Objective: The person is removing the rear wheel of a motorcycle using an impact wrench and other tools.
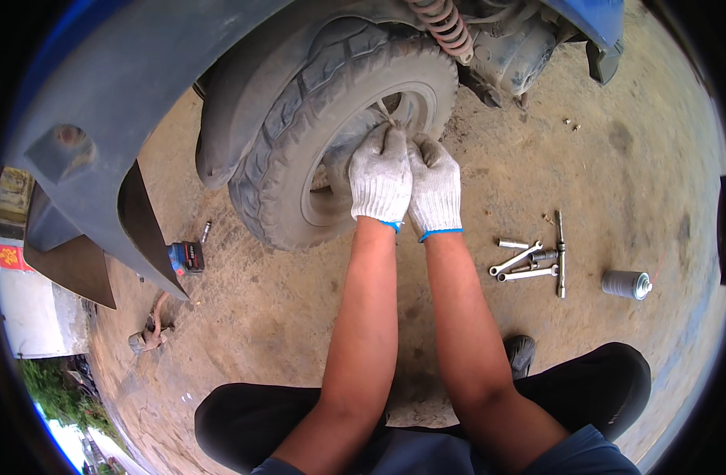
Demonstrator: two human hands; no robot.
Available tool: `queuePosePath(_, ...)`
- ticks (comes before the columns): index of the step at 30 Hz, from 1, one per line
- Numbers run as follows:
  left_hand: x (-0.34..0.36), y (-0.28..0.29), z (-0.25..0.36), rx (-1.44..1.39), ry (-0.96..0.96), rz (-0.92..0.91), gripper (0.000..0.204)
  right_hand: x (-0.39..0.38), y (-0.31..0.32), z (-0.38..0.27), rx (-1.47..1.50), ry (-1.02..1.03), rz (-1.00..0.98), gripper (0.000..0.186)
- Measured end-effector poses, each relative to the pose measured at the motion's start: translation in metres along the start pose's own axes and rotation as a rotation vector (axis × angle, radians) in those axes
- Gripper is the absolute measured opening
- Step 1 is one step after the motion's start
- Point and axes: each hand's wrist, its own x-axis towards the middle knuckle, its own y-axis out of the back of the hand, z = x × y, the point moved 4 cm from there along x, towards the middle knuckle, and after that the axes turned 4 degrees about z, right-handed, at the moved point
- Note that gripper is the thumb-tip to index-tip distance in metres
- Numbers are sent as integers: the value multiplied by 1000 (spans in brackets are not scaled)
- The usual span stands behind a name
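Note:
In front of me a scooter-type vehicle's wheel (442, 75) with a chunky, dusty tire stands tilted under the bodywork. My left hand (379, 176) and my right hand (436, 176), both in white knit gloves with blue cuff edges, are side by side at the wheel's center. The fingers of each are drawn together, thumbs pointing away from me. Whatever they pinch is hidden by the gloves. A thin pale strip (384, 109) shows just beyond the left fingertips; whether it is held I cannot tell.
A red coil shock absorber (444, 28) rises above the wheel. Right on the ground lie combination wrenches (529, 274), a T-shaped bar tool (561, 257), sockets and a spray can (626, 284). A cordless power tool (187, 258) is at left, near a rusty part (151, 332) and a grey fender panel (145, 229).

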Motion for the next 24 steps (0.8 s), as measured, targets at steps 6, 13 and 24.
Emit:
queuePosePath(6,3,16,18,369,-201,18,32,-3,-7,-7,33,-66,-8,28)
queuePosePath(13,25,-3,-10,-173,203,-230,48,-5,-5,4,-7,-80,29,32)
queuePosePath(24,24,-4,-12,-239,141,-183,47,-1,-5,4,-1,-106,9,34)
